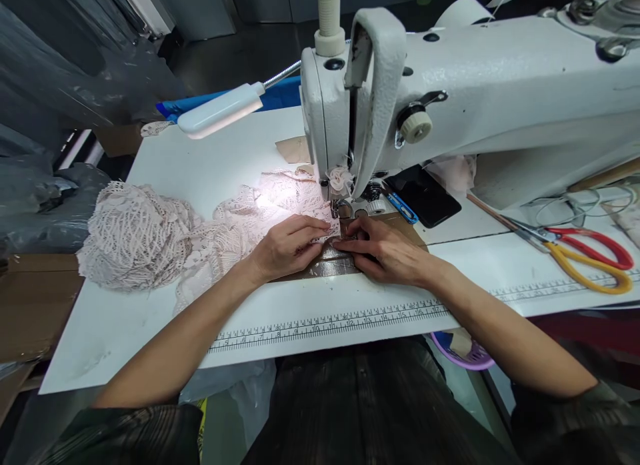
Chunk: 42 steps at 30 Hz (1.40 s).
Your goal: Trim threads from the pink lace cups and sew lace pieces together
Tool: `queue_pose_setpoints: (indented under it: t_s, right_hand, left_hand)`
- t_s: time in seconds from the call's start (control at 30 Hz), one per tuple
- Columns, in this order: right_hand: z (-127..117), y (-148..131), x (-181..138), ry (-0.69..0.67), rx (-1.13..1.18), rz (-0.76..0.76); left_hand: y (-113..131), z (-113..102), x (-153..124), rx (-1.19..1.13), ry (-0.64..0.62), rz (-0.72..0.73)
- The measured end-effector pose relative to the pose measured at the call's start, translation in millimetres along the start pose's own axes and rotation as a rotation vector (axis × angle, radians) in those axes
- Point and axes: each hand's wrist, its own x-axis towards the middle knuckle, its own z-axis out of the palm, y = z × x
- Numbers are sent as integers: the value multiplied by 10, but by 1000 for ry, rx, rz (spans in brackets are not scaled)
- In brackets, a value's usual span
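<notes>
Pale pink lace fabric [293,191] runs across the sewing table from the left and ends under the needle area of a white sewing machine [450,85]. My left hand [290,245] rests on the lace just left of the presser foot [336,210], its fingers closed together on the fabric. On the other side, my right hand [383,250] has its fingers curled and pinched at the lace's near right edge. Both hands lie over a brown, taped plate [333,268] in front of the needle. The fingertips partly hide the lace edge.
A bundle of lace [137,238] sits at the table's left. A lamp [220,111] lights the needle area. To the right lie a black phone [425,197], blue thread snips [403,208] and red-and-yellow-handled scissors [590,255]. A printed ruler [325,326] follows the front edge.
</notes>
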Motion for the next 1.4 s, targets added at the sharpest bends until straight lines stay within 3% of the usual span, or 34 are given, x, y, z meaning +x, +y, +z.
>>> queue_pose_setpoints:
  t_s: [0.17,0.3,0.4,0.67,0.87,0.93,1.03,1.13,1.27,1.4]
  right_hand:
    - [-38,-16,-3,-5,-1,-30]
    - [-79,-24,-10,-24,66,-16]
    - [-60,-10,-10,57,88,69]
    - [72,29,-4,77,0,92]
    - [15,43,2,98,18,78]
    - [-59,100,-1,177,-15,127]
    - [-166,231,-22,364,-186,334]
    - [-201,328,-48,348,-366,471]
    - [-192,326,-62,238,-477,503]
    - [-255,284,-85,141,-513,523]
  left_hand:
    - [-22,58,2,90,-67,159]
    - [-11,28,27,142,-187,168]
    - [-18,8,32,155,-244,192]
    - [-61,49,-31,176,-155,217]
    - [-40,22,-4,172,-178,146]
    - [-9,17,12,168,-149,145]
    - [26,29,12,113,-110,155]
    - [21,53,-14,-18,-114,72]
    - [-14,56,-30,-217,-6,-115]
    - [21,27,1,-357,5,-280]
